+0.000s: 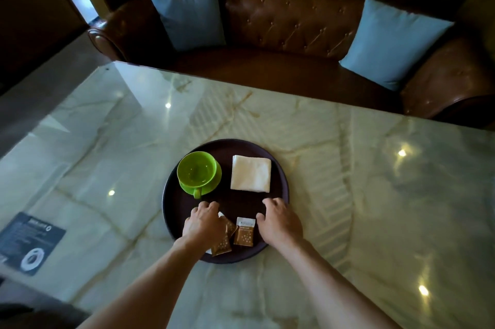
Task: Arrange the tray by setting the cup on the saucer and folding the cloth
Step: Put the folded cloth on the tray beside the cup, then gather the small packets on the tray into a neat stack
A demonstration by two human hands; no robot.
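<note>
Marble table point(348, 168); left hand point(203, 224) half-covering packets point(222, 244)

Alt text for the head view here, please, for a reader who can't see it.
Both hands hover low over the near part of a round dark tray on a marble table: left hand over brown sachets, right hand beside them. On the tray a green cup sits on its saucer, next to a folded white cloth.

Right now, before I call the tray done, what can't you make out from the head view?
- Left hand covers part of the sachets; their count and whether it grips one are unclear.
- Sachet print: too small.
- Saucer: mostly hidden under the cup.
- Card at the table's left edge: text blurred.
- Right hand: fingertip contact with the tray unclear.
</note>
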